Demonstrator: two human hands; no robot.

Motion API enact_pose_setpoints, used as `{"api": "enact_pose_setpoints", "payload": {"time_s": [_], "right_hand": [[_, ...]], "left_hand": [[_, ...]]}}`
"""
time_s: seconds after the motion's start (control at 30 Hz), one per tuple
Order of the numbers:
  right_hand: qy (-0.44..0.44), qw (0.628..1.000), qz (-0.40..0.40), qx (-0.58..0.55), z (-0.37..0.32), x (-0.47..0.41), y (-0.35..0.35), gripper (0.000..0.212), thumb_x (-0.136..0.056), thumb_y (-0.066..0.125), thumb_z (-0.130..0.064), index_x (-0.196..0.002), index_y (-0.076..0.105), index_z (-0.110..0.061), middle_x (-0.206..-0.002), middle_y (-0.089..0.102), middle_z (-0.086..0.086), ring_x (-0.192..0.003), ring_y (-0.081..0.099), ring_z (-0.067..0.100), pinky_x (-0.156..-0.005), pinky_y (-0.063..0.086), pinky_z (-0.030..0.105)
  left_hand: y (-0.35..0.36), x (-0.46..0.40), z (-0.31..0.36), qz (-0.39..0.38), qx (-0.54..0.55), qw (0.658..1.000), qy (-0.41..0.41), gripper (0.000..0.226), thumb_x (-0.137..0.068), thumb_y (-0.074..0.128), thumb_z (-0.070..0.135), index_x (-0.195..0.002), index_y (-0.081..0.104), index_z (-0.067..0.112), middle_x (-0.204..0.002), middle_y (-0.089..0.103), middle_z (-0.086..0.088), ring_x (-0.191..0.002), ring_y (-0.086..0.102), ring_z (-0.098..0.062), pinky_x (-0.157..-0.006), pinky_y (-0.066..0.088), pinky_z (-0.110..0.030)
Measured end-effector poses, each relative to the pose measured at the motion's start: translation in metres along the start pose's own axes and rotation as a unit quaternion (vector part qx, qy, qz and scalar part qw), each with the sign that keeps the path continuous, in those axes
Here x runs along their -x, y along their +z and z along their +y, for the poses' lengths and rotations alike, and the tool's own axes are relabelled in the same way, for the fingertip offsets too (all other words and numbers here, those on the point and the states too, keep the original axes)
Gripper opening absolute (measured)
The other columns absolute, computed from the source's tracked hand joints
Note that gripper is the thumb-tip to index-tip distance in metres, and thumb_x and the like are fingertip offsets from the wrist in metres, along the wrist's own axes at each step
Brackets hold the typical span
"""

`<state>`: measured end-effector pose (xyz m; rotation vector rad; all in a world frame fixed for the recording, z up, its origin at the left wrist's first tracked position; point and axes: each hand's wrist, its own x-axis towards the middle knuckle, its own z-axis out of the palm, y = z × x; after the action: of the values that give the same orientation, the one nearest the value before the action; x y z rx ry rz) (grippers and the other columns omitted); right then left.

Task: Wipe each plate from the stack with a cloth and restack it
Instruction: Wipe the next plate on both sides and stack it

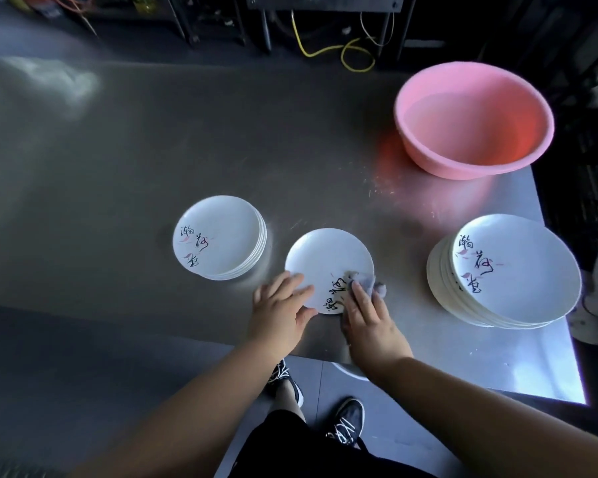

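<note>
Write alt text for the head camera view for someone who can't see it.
A right hand presses a grey cloth onto a single white plate on a metal table while the left hand steadies its rim. A short plate stack sits left, a taller stack right, a pink basin behind.

Brush-style black Chinese characters, set among small pink petal marks, stand on three plates. The top plate of the left stack (218, 236) carries them at about eight o'clock on its face; the first looks like 瀚, the others are too cursive to read surely. The top plate of the right stack (515, 267) bears the same writing at nine o'clock. On the single middle plate (328, 260) the characters sit at six o'clock, turned sideways and partly covered by the cloth (368, 282).
</note>
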<state>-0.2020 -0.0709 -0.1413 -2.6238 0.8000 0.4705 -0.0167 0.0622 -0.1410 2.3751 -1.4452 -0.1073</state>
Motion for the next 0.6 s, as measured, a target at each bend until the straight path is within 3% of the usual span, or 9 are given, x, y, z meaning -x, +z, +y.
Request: {"api": "enact_pose_setpoints", "payload": {"time_s": [0.07, 0.13, 0.23, 0.3, 0.33, 0.4, 0.47, 0.53, 0.6], "right_hand": [[-0.014, 0.998, 0.053, -0.027, 0.009, -0.004, -0.004, 0.061, -0.102, 0.045, -0.03, -0.161, 0.039, -0.014, -0.17, 0.029, 0.005, -0.151, 0.028, 0.043, -0.107, 0.051, 0.057], [-0.006, 0.992, 0.105, -0.069, 0.016, -0.012, -0.022, 0.063, -0.103, 0.055, -0.025, -0.162, 0.036, -0.016, -0.172, 0.024, -0.001, -0.152, 0.027, 0.041, -0.114, 0.046, 0.054], [-0.004, 0.99, 0.095, -0.101, 0.018, -0.02, -0.04, 0.061, -0.109, 0.047, -0.025, -0.166, 0.026, -0.019, -0.175, 0.009, -0.009, -0.16, 0.008, 0.033, -0.123, 0.031, 0.047], [0.0, 0.992, 0.091, -0.089, 0.012, -0.014, -0.044, 0.063, -0.103, 0.059, -0.018, -0.162, 0.036, -0.014, -0.174, 0.021, -0.003, -0.156, 0.02, 0.041, -0.119, 0.04, 0.049], [-0.011, 0.991, 0.105, -0.077, 0.009, -0.008, -0.039, 0.063, -0.096, 0.068, -0.012, -0.156, 0.047, -0.01, -0.168, 0.035, 0.004, -0.147, 0.036, 0.047, -0.113, 0.048, 0.052], [-0.048, 0.982, 0.161, -0.084, 0.006, 0.004, -0.024, 0.047, -0.087, 0.077, -0.006, -0.133, 0.067, -0.007, -0.144, 0.061, 0.009, -0.118, 0.06, 0.041, -0.096, 0.059, 0.049], [-0.046, 0.963, 0.209, -0.165, -0.004, 0.014, -0.037, 0.017, -0.097, 0.068, -0.014, -0.113, 0.072, -0.014, -0.116, 0.072, -0.005, -0.1, 0.067, 0.027, -0.087, 0.057, 0.035], [0.055, 0.944, 0.19, -0.263, -0.014, 0.017, -0.069, 0.013, -0.105, 0.055, -0.022, -0.104, 0.067, -0.025, -0.085, 0.07, -0.028, -0.082, 0.067, 0.005, -0.074, 0.047, 0.028], [0.175, 0.929, 0.126, -0.3, -0.009, 0.004, -0.095, 0.008, -0.104, 0.048, -0.035, -0.107, 0.056, -0.033, -0.072, 0.07, -0.03, -0.065, 0.065, -0.004, -0.067, 0.051, 0.031]], "left_hand": [[0.001, 0.001, 0.0, 0.004, 0.008, 1.0, -0.005, 0.037, -0.083, 0.082, 0.041, -0.118, 0.072, 0.035, -0.143, 0.061, 0.011, -0.139, 0.047, -0.017, -0.099, 0.034, -0.042], [0.0, -0.001, 0.0, 0.006, 0.013, 1.0, 0.0, 0.036, -0.083, 0.083, 0.041, -0.117, 0.073, 0.035, -0.142, 0.061, 0.011, -0.139, 0.047, -0.018, -0.1, 0.033, -0.041], [-0.001, -0.006, -0.003, 0.002, 0.01, 1.0, 0.005, 0.034, -0.085, 0.076, 0.045, -0.117, 0.073, 0.036, -0.143, 0.061, 0.011, -0.139, 0.047, -0.018, -0.103, 0.036, -0.044], [-0.001, -0.007, -0.004, -0.001, 0.014, 1.0, 0.007, 0.034, -0.085, 0.073, 0.048, -0.117, 0.073, 0.036, -0.143, 0.061, 0.011, -0.139, 0.048, -0.018, -0.105, 0.035, -0.044], [-0.001, -0.006, -0.005, -0.003, 0.015, 1.0, 0.008, 0.035, -0.085, 0.074, 0.048, -0.117, 0.073, 0.036, -0.143, 0.062, 0.011, -0.138, 0.049, -0.018, -0.106, 0.034, -0.043], [-0.003, -0.008, -0.005, -0.013, 0.017, 1.0, 0.01, 0.035, -0.084, 0.075, 0.048, -0.117, 0.073, 0.035, -0.143, 0.061, 0.01, -0.138, 0.049, -0.018, -0.106, 0.033, -0.042], [-0.006, -0.01, -0.005, -0.031, 0.019, 0.999, 0.022, 0.038, -0.083, 0.076, 0.049, -0.118, 0.073, 0.034, -0.143, 0.061, 0.009, -0.137, 0.048, -0.018, -0.105, 0.035, -0.043], [-0.014, -0.015, -0.005, -0.038, 0.019, 0.999, 0.028, 0.045, -0.08, 0.076, 0.051, -0.12, 0.071, 0.03, -0.142, 0.058, 0.008, -0.132, 0.05, -0.019, -0.1, 0.042, -0.044], [-0.027, -0.022, -0.003, -0.046, 0.002, 0.999, -0.01, 0.055, -0.081, 0.072, 0.051, -0.131, 0.064, 0.028, -0.142, 0.054, 0.006, -0.124, 0.051, -0.022, -0.096, 0.046, -0.043]]}}
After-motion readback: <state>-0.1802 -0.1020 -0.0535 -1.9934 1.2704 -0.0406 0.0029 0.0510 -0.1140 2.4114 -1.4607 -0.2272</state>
